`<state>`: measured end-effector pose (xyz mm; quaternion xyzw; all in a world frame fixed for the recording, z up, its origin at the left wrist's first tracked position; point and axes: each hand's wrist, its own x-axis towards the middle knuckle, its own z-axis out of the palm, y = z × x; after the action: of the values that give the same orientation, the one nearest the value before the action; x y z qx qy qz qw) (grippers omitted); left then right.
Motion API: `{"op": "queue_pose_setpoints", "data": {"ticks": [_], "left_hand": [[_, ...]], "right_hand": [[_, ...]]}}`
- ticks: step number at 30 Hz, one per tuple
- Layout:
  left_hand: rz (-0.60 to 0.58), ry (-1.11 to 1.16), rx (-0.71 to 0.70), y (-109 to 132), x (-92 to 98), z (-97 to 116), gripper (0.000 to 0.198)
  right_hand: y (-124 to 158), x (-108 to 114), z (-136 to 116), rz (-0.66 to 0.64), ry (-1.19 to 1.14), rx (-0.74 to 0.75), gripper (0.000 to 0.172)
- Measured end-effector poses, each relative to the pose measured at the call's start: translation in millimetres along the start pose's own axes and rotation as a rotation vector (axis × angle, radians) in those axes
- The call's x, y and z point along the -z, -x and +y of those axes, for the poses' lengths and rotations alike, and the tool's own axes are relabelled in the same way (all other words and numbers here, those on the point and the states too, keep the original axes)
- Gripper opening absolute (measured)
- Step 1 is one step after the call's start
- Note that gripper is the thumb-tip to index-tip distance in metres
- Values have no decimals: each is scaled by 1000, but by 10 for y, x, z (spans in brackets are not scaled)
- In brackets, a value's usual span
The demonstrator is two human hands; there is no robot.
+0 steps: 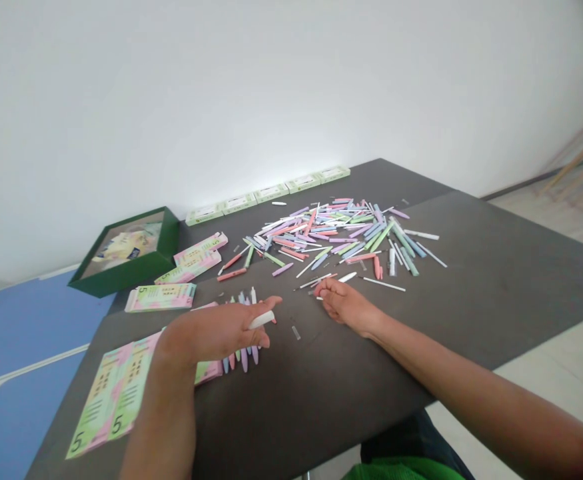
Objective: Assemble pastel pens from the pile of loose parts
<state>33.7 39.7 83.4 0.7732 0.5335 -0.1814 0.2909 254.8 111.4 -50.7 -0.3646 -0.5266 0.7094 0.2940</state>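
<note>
My left hand (241,327) is closed on a white pen barrel (262,320), which sticks out between the thumb and fingers. Below that hand, pastel pens (244,360) lie side by side in a row, partly covered by it. My right hand (344,305) rests low over the table with its fingertips pinched together; a small white end shows at the tips, but what they hold is unclear. Beside its knuckles is a white pen piece (347,277), and thin refills (316,281) lie just beyond. A small clear cap (296,333) lies between the hands.
A large pile of loose pens and refills (321,230) spreads across the dark table (496,267). Flat green boxes (271,193) line the wall. At left stand a green box (121,283) with packets inside and several printed pen packs (161,297). Blue panels (36,333) lie beyond.
</note>
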Motion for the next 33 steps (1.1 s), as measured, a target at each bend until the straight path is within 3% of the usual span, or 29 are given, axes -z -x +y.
{"op": "queue_pose_setpoints", "data": {"ticks": [5,10,15,19,25,33], "left_hand": [[7,18,20,-33,-5,-29,71],[2,36,48,-61,-15,-52,73],[-8,34,5,-111,-20,-50,64],[-25,38,-9,-142,-6,-34,60],[-35,14,-8,-166,13,-14,59],[-21,-9,-1,-172,-7,-12,57]], "right_hand": [[-126,260,-33,115,-172,56,19],[-251,518,-156,75,-233,44,23],[-204,609,-120,45,-244,28,26],[-125,537,-81,19,-238,75,31],[-75,341,-4,46,-87,32,21],[269,-27,114,-153,409,-21,6]]}}
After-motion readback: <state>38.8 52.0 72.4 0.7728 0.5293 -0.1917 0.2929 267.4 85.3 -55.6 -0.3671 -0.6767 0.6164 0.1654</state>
